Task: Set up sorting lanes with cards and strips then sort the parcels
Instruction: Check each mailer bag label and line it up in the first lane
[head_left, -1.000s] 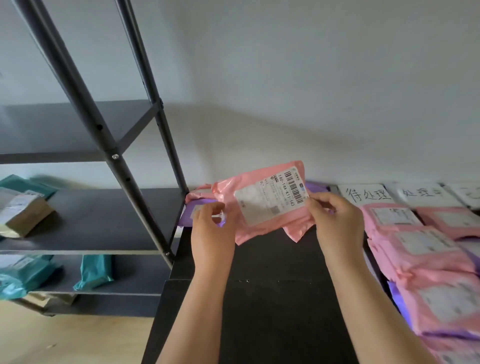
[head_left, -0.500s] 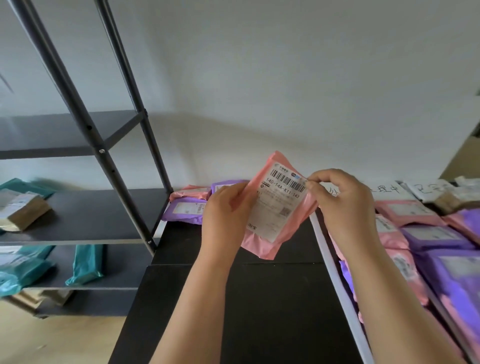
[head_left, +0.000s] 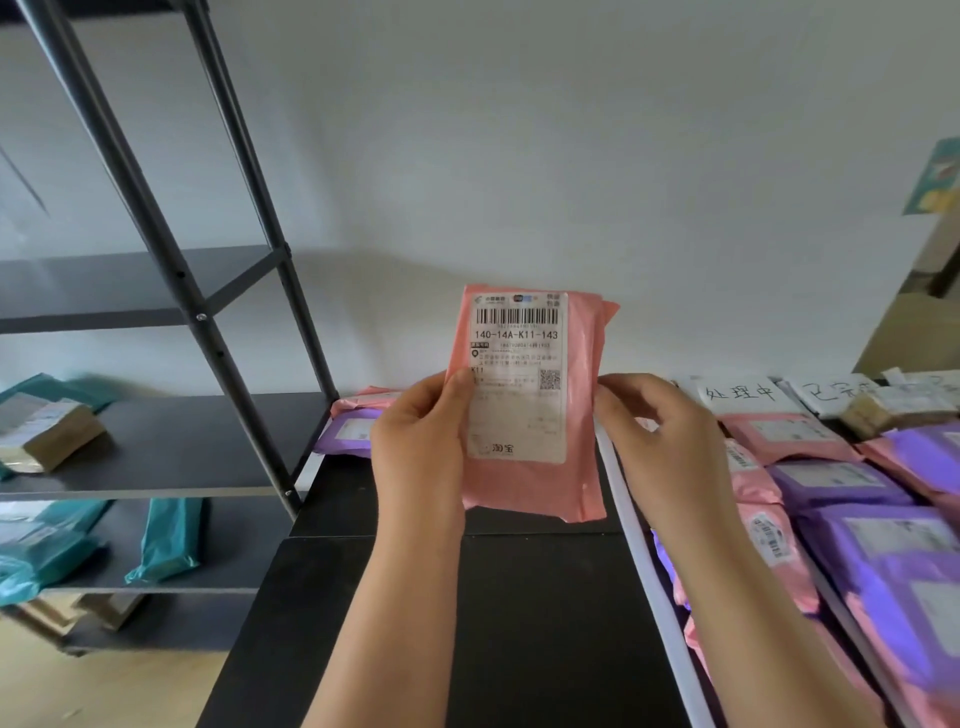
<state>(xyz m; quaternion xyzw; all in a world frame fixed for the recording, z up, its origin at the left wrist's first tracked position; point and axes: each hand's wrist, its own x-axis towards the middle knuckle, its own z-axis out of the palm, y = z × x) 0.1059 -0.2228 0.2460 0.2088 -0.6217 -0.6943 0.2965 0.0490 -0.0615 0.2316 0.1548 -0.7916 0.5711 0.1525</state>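
The left hand (head_left: 421, 441) is clasped round the left edge of a pink parcel (head_left: 584, 415), with the thumb laid on the front beside the white label (head_left: 519, 374). The right hand (head_left: 660, 441), at three o'clock from the left, is curled against the parcel's right edge, and the edge is pinched by the thumb tip; the fingers behind are hidden. The parcel is held upright in the air above a black table (head_left: 519, 623), label towards the camera, with the barcode at twelve o'clock and the code 140-14A-K11-143 printed beneath it.

A white strip (head_left: 639, 551) is laid on the table from under the right hand towards five o'clock. Beyond it, from three to five o'clock, pink parcels (head_left: 789, 431) and purple parcels (head_left: 841, 480) are laid in rows. At two o'clock, handwritten cards (head_left: 737, 397) are set at the far end of the rows, against the wall.

At nine o'clock of the left hand, a purple bag (head_left: 343, 434) is seen at the table's far edge, with a pink one just behind it. Further out at nine o'clock a dark metal rack (head_left: 156, 234) is placed; a brown box (head_left: 47, 434) is kept on one shelf, and teal bags (head_left: 166, 540) on the shelf below, at eight o'clock.
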